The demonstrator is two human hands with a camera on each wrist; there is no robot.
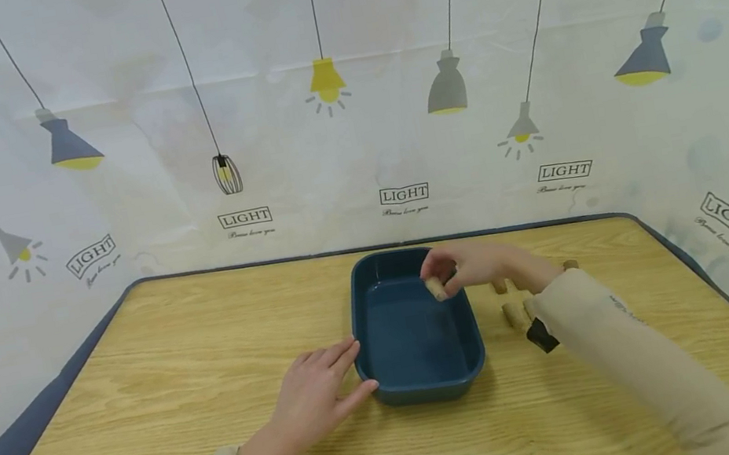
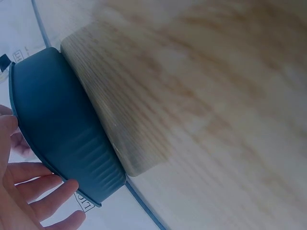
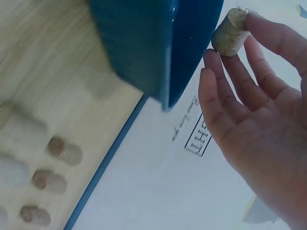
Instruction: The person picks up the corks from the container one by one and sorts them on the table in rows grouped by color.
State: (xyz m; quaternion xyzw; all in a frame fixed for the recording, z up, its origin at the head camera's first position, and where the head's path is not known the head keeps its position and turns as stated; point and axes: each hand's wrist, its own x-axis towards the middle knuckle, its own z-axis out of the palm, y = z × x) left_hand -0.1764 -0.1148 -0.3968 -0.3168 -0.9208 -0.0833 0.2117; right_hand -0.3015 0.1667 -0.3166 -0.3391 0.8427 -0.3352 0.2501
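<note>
A deep blue rectangular baking dish (image 1: 417,330) sits on the wooden table, its inside bare in the head view. My right hand (image 1: 467,265) pinches a cork (image 1: 435,288) between thumb and fingertips, over the dish's right side near the far end. The right wrist view shows this cork (image 3: 231,32) as a short, speckled cylinder held at the fingertips. My left hand (image 1: 315,390) rests with fingers extended against the dish's left rim. In the left wrist view its fingers (image 2: 53,199) touch the rim from outside.
Several more corks (image 1: 514,313) lie on the table right of the dish, partly hidden by my right forearm. Some show brown-stained ends (image 3: 56,145) in the right wrist view. A wall sheet (image 1: 296,159) printed with hanging lamps rises behind the table's far edge.
</note>
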